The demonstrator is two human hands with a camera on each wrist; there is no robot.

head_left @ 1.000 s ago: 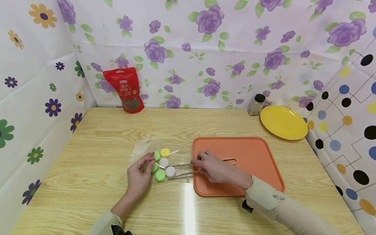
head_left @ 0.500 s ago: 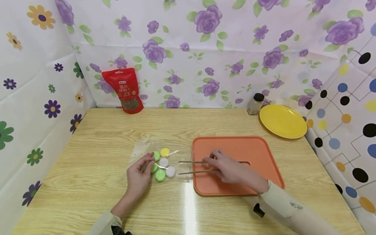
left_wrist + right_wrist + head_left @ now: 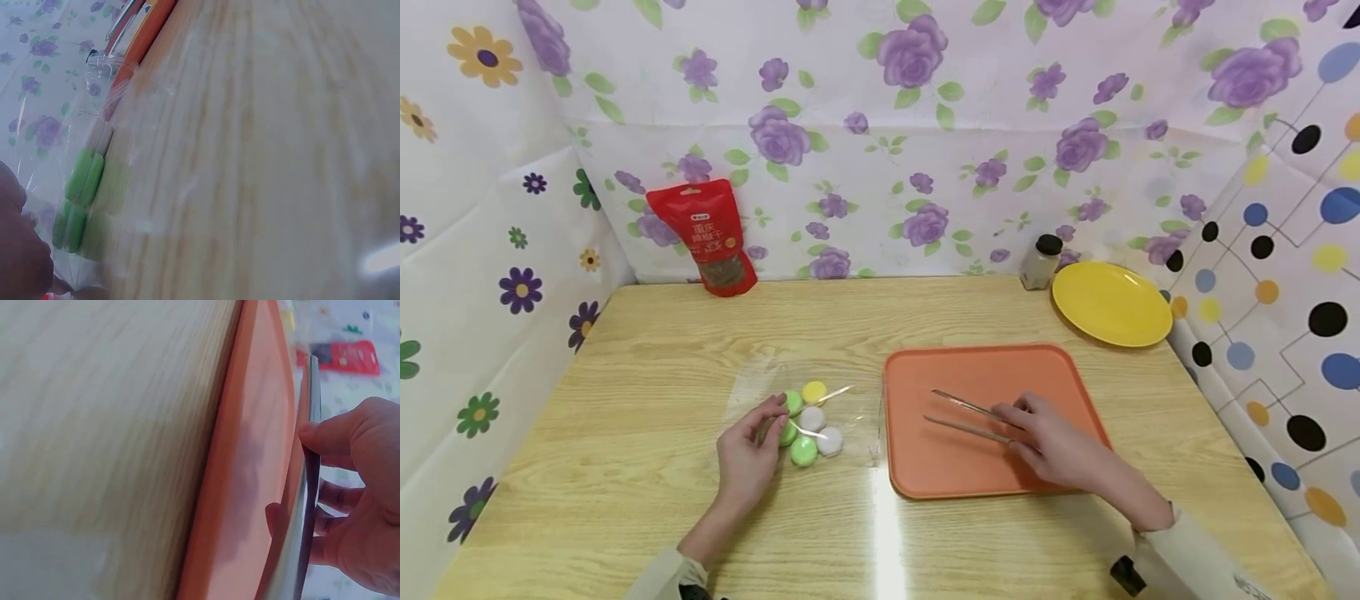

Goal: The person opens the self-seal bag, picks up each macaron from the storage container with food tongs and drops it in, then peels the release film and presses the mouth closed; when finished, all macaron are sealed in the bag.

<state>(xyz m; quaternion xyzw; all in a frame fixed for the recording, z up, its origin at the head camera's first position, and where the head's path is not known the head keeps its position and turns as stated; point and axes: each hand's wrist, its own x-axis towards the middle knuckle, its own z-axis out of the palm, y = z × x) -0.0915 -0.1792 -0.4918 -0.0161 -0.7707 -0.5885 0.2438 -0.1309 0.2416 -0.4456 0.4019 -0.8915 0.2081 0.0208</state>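
Observation:
A clear plastic bag (image 3: 861, 437) lies flat on the table with several macarons in it: green (image 3: 803, 452), white (image 3: 830, 442) and a yellow one (image 3: 815, 392). At its left side my left hand (image 3: 747, 458) pinches the plastic between thumb and fingers. In the left wrist view, green macarons (image 3: 84, 177) show through the film. My right hand (image 3: 1056, 442) holds metal tongs (image 3: 973, 407) over the orange tray (image 3: 925, 475). The tongs' arms are spread, tips pointing left, with nothing between them. From the right wrist view, the thumb presses one side of the tongs (image 3: 310, 450).
At the back left stands a red pouch (image 3: 703, 237). A jar with a black lid (image 3: 1041, 262) and a yellow plate (image 3: 1112, 304) are at the back right. Patterned cloth walls (image 3: 865, 167) close off the table (image 3: 700, 333) behind and at both sides.
My right hand has drawn the tongs rightward, from beside the macarons at the bag to over the tray. The left hand stays at the bag's left side.

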